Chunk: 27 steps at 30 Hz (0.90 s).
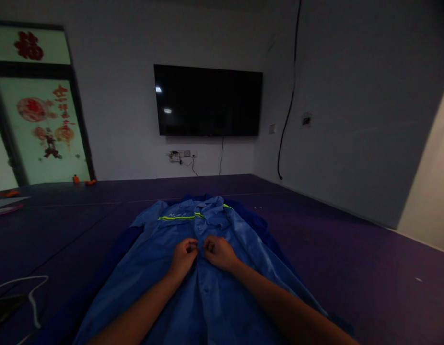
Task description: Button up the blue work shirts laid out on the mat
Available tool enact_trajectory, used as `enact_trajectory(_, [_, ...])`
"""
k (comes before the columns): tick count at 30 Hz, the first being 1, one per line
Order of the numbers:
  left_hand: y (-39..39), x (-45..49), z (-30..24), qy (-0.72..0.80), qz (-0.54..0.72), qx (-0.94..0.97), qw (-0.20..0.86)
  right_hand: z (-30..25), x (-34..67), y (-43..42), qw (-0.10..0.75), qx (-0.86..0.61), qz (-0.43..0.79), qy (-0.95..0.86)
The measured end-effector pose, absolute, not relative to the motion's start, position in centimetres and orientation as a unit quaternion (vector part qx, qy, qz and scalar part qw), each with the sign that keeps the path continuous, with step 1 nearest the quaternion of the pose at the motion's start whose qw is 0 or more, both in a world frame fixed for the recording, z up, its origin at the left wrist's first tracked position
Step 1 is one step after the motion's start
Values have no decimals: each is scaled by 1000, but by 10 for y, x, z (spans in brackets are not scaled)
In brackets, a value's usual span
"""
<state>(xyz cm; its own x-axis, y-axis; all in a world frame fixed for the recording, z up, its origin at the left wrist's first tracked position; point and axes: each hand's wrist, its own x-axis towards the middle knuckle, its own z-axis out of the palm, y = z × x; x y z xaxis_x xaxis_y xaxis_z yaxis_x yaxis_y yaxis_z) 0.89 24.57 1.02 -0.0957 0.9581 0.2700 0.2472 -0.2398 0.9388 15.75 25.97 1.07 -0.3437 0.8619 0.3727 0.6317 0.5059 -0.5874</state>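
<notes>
A blue work shirt (164, 268) with a yellow-green reflective stripe (177, 218) across the chest lies flat on a dark purple surface (351, 258), collar away from me. My left hand (184, 256) and my right hand (219, 252) meet at the shirt's front placket, side by side. Both have their fingers curled and pinched on the fabric edges at the middle of the shirt. A darker blue garment (260, 223) shows under the shirt's right side.
A white cable (29, 287) and a dark object (4, 306) lie at the lower left. A black screen (207, 100) hangs on the far wall above a socket (181, 155). A door with red decorations (42, 124) stands at the left.
</notes>
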Motion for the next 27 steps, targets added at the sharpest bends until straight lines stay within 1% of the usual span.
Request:
enact_trajectory(9, [242,9,11,522,534,573,337,5,158,267,333,-461,178,-803])
enact_trajectory(19, [245,10,9,516,522,606,306,7,157,264,323,-450,184,-812])
enact_trajectory(27, [245,10,6,517,504,623,301,8,157,263,315,-455,163,-817])
